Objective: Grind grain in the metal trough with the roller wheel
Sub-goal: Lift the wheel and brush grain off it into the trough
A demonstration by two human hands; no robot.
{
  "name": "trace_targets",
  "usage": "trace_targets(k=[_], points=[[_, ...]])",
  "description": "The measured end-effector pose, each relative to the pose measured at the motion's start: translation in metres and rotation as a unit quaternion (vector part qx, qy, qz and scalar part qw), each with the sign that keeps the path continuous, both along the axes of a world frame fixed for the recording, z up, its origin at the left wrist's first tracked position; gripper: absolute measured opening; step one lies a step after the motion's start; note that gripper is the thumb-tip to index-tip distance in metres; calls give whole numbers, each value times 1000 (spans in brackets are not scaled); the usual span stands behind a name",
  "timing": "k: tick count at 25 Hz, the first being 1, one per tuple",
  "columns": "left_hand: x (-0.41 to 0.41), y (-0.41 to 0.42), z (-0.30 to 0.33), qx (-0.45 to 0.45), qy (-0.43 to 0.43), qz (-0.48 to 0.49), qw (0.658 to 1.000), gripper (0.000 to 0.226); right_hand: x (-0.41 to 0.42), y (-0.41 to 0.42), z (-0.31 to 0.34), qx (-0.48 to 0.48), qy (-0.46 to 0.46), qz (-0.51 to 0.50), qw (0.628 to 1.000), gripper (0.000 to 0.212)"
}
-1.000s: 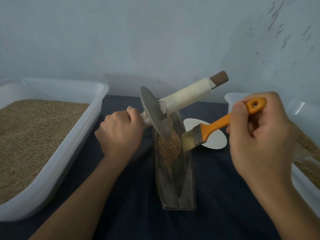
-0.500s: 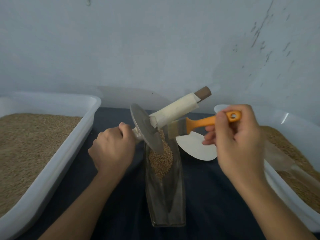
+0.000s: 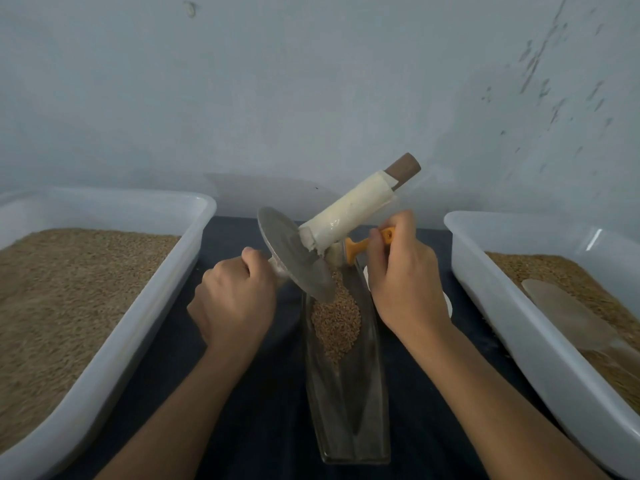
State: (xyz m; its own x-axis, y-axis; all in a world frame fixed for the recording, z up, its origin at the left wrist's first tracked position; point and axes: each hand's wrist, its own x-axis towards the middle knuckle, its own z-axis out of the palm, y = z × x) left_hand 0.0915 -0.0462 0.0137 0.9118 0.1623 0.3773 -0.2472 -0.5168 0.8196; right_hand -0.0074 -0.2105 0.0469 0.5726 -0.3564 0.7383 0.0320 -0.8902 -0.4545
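Head view. Metal trough [image 3: 346,393] lies lengthwise on dark cloth [image 3: 242,393], between two white tubs. Grain pile [image 3: 335,320] sits in trough's far half. Roller wheel [image 3: 294,259] tilted, lower rim touching grain, taped axle handle [image 3: 346,216] angled up right. Left hand [image 3: 235,299] fist-gripped on wheel's left handle stub. Right hand [image 3: 403,282] curled around orange-handled brush [image 3: 356,249], bristles tucked behind wheel. Left tub [image 3: 145,306] and right tub [image 3: 502,306] both hold grain.

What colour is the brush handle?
Orange, seen in the head view: the brush handle sticks out of the right hand.
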Motion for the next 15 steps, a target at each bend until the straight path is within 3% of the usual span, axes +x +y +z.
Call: trace_targets(k=[3, 8, 15], points=[[-3, -1, 0, 7, -6, -15, 1000, 57, -21, 4, -8, -13, 15, 20, 1000, 13], [-6, -4, -2, 9, -15, -22, 1000, 57, -22, 0, 3, -21, -60, -1, 998, 8], [-2, -2, -5, 5, -13, -22, 1000, 58, -15, -1, -17, 13, -13, 32, 999, 13]])
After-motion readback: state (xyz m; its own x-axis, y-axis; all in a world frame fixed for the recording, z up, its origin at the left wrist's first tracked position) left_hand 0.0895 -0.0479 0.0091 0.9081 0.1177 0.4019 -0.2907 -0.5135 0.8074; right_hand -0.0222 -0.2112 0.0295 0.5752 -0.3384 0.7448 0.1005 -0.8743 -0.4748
